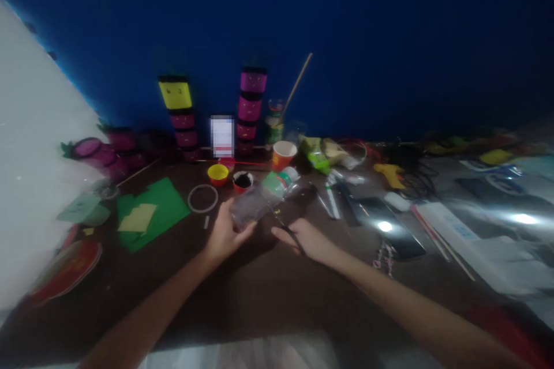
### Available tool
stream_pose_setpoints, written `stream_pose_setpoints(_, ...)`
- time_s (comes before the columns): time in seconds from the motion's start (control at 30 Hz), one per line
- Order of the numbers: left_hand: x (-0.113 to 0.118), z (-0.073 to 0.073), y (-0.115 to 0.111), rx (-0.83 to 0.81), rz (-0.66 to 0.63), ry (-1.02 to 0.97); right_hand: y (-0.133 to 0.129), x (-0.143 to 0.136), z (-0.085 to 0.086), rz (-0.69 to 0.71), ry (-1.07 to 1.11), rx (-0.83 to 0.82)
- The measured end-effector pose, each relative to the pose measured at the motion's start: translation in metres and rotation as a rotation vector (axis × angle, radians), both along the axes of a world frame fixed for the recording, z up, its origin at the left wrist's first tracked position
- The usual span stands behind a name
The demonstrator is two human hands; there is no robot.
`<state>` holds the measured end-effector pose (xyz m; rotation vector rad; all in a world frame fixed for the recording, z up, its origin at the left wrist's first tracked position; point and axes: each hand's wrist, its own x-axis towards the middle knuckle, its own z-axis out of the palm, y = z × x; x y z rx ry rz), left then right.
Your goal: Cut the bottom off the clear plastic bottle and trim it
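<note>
over a dark table [242, 305], your left hand [224, 232] grips a clear plastic container [248, 209] while your right hand [310, 240] is wrapped around scissors [283, 224] (blades angled toward the plastic), near an orange cup [283, 157].
</note>
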<state>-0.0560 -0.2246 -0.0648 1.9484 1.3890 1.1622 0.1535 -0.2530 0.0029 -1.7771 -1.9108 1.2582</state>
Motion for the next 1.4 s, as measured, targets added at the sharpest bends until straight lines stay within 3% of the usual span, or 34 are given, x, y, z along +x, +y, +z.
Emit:
stream_pose_setpoints(0.23,-0.005,-0.006,0.003,0.078,-0.008,0.061,-0.003,0.001,-0.001,0.041,0.058,-0.019)
stream_pose_setpoints(0.57,0.002,-0.007,-0.011,0.029,0.028,-0.015,0.001,0.001,0.024,0.086,0.167,-0.153)
stream_pose_setpoints(0.73,0.004,0.003,-0.013,-0.113,-0.039,-0.135,0.003,0.002,0.030,0.045,0.169,-0.107)
stream_pose_setpoints(1.0,0.005,0.006,-0.013,-0.269,-0.122,-0.257,0.006,0.004,0.020,0.045,0.152,-0.122)
stream_pose_setpoints(1.23,0.006,0.004,-0.011,-0.252,-0.067,-0.174,0.008,0.001,0.025,0.036,0.191,-0.114)
stream_pose_setpoints(1.4,0.002,-0.001,-0.009,-0.117,-0.071,-0.070,0.008,0.000,0.022,0.031,0.145,-0.164)
